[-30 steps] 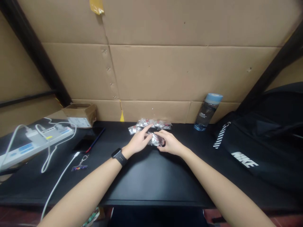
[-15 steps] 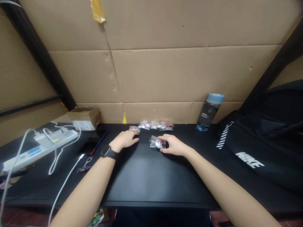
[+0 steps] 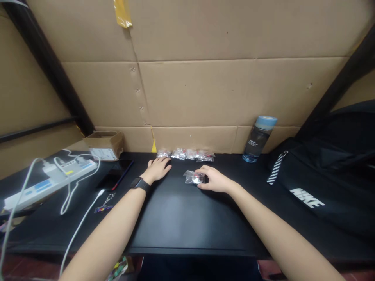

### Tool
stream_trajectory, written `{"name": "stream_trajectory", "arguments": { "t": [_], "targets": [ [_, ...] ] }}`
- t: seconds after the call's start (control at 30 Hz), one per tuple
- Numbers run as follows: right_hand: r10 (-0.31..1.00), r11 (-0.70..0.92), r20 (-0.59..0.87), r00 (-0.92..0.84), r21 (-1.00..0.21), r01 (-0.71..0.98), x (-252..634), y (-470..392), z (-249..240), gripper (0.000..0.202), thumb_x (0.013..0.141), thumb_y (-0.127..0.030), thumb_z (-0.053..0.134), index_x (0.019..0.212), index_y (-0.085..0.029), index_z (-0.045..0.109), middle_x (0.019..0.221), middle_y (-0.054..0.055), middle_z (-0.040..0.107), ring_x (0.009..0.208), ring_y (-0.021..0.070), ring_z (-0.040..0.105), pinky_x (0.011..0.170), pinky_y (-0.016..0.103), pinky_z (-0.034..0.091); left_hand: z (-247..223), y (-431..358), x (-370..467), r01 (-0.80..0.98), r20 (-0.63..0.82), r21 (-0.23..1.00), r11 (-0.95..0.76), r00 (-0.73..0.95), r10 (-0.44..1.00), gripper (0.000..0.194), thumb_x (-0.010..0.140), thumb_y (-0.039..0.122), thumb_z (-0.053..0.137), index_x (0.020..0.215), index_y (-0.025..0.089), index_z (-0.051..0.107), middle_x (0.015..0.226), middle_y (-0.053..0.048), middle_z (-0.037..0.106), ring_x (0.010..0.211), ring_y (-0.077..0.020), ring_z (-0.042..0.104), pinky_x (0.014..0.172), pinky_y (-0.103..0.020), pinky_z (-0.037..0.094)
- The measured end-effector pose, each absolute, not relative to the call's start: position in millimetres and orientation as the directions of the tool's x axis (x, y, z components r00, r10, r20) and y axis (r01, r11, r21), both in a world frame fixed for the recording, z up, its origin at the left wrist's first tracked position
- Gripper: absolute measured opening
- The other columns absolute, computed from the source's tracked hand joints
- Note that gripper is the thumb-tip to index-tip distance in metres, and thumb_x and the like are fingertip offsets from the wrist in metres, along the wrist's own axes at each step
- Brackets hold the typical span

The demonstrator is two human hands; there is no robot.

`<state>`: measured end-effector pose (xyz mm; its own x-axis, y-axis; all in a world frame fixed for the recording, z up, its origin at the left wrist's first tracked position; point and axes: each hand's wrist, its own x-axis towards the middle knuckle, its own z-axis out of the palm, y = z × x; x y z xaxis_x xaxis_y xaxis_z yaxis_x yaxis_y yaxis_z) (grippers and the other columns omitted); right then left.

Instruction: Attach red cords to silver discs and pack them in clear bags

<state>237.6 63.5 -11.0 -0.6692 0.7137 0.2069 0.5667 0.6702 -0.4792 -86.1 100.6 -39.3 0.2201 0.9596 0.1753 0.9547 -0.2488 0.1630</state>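
My right hand (image 3: 212, 178) pinches a small clear plastic packet (image 3: 193, 177) with a shiny round item and a bit of red inside, over the middle of the black table (image 3: 187, 218). My left hand (image 3: 158, 168), with a black watch on its wrist, lies palm down with its fingers apart. Its fingertips are at the near edge of another clear packet (image 3: 163, 153) by the cardboard wall. Right of that one, several similar packets (image 3: 191, 154) sit in a row along the wall.
A cardboard box (image 3: 104, 146), a white power strip (image 3: 49, 185) with cables, a phone (image 3: 115, 175) and a keychain (image 3: 104, 207) are at left. A blue-capped bottle (image 3: 258, 140) and a black bag (image 3: 328, 187) are at right.
The left packet has moved back to the wall, beside the row, and my left hand has moved forward with its fingers more spread. My right hand has barely moved; its packet has tilted slightly.
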Motion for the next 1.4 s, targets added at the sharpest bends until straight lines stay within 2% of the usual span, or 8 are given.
{"name": "stream_trajectory", "arguments": {
  "t": [0.17,0.33,0.53,0.7,0.87,1.07,1.2,1.4],
  "targets": [
    [0.701,0.676,0.228,-0.676,-0.517,0.525,237.7,62.8,-9.6,0.05,0.084,-0.045,0.079,0.127,-0.02,0.071,0.113,0.01,0.066,0.099,0.0244,0.066,0.092,0.036,0.052,-37.4,100.8,-85.8,0.923,0.244,0.227,-0.312,0.256,0.935,0.04,0.099,0.039,0.048,0.135,0.027,0.062,0.15,-0.011,0.057,0.139,-0.0345,0.051,0.112,-0.062,0.032],
    [0.755,0.638,0.323,-0.571,-0.563,0.526,237.7,65.4,-10.9,0.027,0.096,-0.027,0.061,0.12,-0.021,0.071,0.096,0.005,0.074,0.086,0.0187,0.069,0.079,0.029,0.051,-20.4,89.6,-75.6,0.865,0.345,0.29,-0.41,0.305,0.888,0.033,0.097,0.032,0.051,0.124,0.022,0.067,0.136,-0.011,0.067,0.128,-0.0316,0.06,0.109,-0.052,0.042],
    [0.837,0.545,0.352,-0.418,-0.604,0.582,243.6,73.4,-21.5,0.049,0.088,-0.017,0.062,0.136,-0.025,0.058,0.072,-0.003,0.069,0.063,0.0158,0.063,0.069,0.028,0.048,-0.2,64.3,-37.0,0.73,0.384,0.322,-0.604,0.482,0.787,0.028,0.103,0.033,0.047,0.104,0.022,0.073,0.109,-0.004,0.076,0.102,-0.0194,0.069,0.096,-0.031,0.048],
    [0.83,0.557,0.406,-0.382,-0.606,0.568,242.7,75.9,-28.0,0.045,0.084,-0.012,0.063,0.127,-0.026,0.061,0.102,0.003,0.069,0.078,0.016,0.063,0.08,0.03,0.05,4.3,35.8,-3.2,0.659,0.37,0.296,-0.692,0.588,0.719,0.028,0.103,0.043,0.054,0.12,0.028,0.07,0.122,-0.005,0.071,0.112,-0.0238,0.064,0.098,-0.038,0.042],
    [0.843,0.537,0.419,-0.337,-0.637,0.553,241.3,78.3,-30.8,0.031,0.098,-0.016,0.048,0.126,-0.024,0.056,0.1,0.003,0.067,0.082,0.0169,0.063,0.081,0.031,0.05,-0.4,23.5,9.9,0.601,0.256,0.319,-0.732,0.689,0.678,0.031,0.102,0.039,0.058,0.131,0.033,0.063,0.132,-0.004,0.066,0.121,-0.0251,0.059,0.101,-0.039,0.037],
    [0.837,0.546,0.418,-0.352,-0.602,0.583,245.8,76.6,-25.9,0.022,0.09,-0.008,0.055,0.097,-0.022,0.072,0.105,0.006,0.068,0.1,0.0215,0.063,0.094,0.036,0.048,-2.5,23.4,13.4,0.558,0.248,0.455,-0.694,0.669,0.701,0.024,0.107,0.035,0.046,0.107,0.027,0.068,0.119,-0.003,0.071,0.115,-0.0209,0.061,0.1,-0.037,0.034],
    [0.871,0.491,0.324,-0.37,-0.585,0.646,248.1,72.7,-24.0,0.019,0.079,-0.013,0.073,0.094,-0.025,0.077,0.106,0.004,0.069,0.103,0.0244,0.064,0.096,0.042,0.044,-5.3,24.0,18.6,0.577,0.247,0.483,-0.659,0.632,0.735,0.013,0.098,0.029,0.059,0.088,0.022,0.062,0.097,-0.001,0.069,0.095,-0.019,0.062,0.096,-0.036,0.036],
    [0.904,0.413,0.184,-0.386,-0.611,0.675,252.5,71.1,-21.8,0.015,0.073,-0.021,0.087,0.082,-0.027,0.076,0.114,0.001,0.067,0.114,0.0249,0.06,0.1,0.042,0.037,-5.9,28.2,12.8,0.606,0.231,0.491,-0.626,0.602,0.764,0.013,0.087,0.023,0.07,0.099,0.026,0.064,0.12,-0.002,0.065,0.115,-0.0239,0.059,0.103,-0.038,0.037]
  ]
}}
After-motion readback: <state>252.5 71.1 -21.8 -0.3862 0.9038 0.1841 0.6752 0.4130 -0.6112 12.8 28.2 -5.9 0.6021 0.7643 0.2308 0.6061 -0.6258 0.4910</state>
